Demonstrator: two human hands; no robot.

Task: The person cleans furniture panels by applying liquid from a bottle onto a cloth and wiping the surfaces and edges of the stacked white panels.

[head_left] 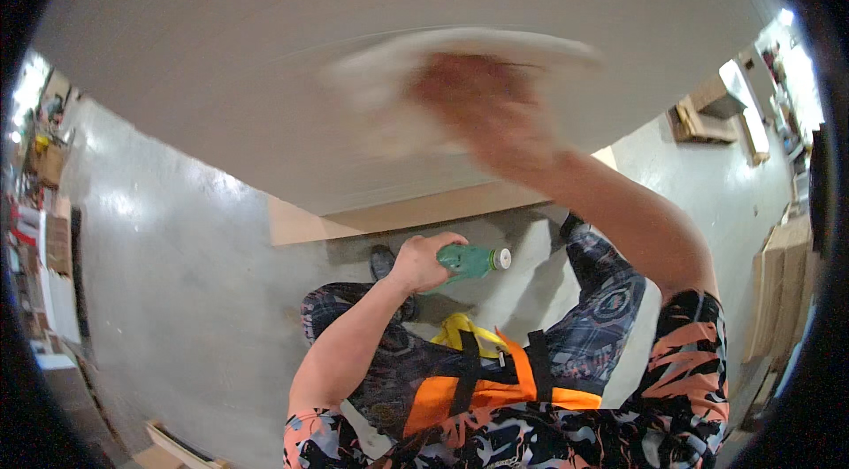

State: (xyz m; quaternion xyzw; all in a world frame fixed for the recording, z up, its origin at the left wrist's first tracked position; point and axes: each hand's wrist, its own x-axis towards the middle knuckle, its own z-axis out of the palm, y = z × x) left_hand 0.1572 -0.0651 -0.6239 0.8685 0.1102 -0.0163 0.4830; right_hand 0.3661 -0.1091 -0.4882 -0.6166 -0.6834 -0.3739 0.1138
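A green plastic bottle (473,262) with a white cap points to the right, tilted, in my left hand (419,264), whose fingers wrap around its body. My right hand (482,106) reaches up over a large grey-white panel (292,89). Under its palm, a white cloth (380,84) lies against the panel's surface. Both the cloth and this hand are smeared by motion, and the fingertips do not show sharply.
Beneath the panel's near edge lies a brown cardboard sheet (354,220). Concrete floor (177,257) surrounds me. Stacked cardboard (778,292) stands at the right, a cardboard box (712,106) at the far right. Shelves with goods (53,160) line the left.
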